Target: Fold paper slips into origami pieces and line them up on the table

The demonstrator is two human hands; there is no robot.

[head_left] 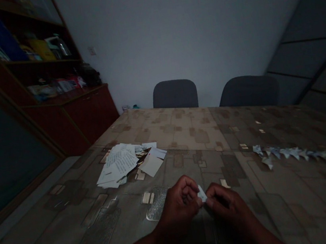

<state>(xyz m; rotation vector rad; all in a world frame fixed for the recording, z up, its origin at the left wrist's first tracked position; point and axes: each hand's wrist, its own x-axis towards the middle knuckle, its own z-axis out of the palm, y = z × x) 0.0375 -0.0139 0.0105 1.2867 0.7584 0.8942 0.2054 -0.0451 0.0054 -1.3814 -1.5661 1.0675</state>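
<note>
The left hand point(181, 203) and the right hand point(229, 201) meet low in the middle of the view, just above the near part of the surface point(188, 128). Between their fingertips is 1 small piece of folded white paper point(201, 194). Both hands grip it: the left thumb and fingers pinch it from its left, with the other left fingers curled in, and the right thumb and index finger close on its right edge. The exact folds are too small and dim to tell.

To the left, beyond the left hand, lies a loose pile of paper sheets point(120, 161), some with printed lines. At the pile's right side, 1 plain pale card point(151, 164) lies at an angle.

Well to the right of the hands, a row of small folded paper shapes point(296, 153) stretches toward the right edge of the view, with 1 more folded shape point(267, 162) just in front of its left end.

The surface has a brown pattern of rounded blocks. Behind its far edge stand 2 grey chairs point(174, 94), in front of a pale wall point(151, 31). At the left is a dark red cabinet point(92, 113), its shelves filled with assorted items, among them a kettle point(63, 47).
</note>
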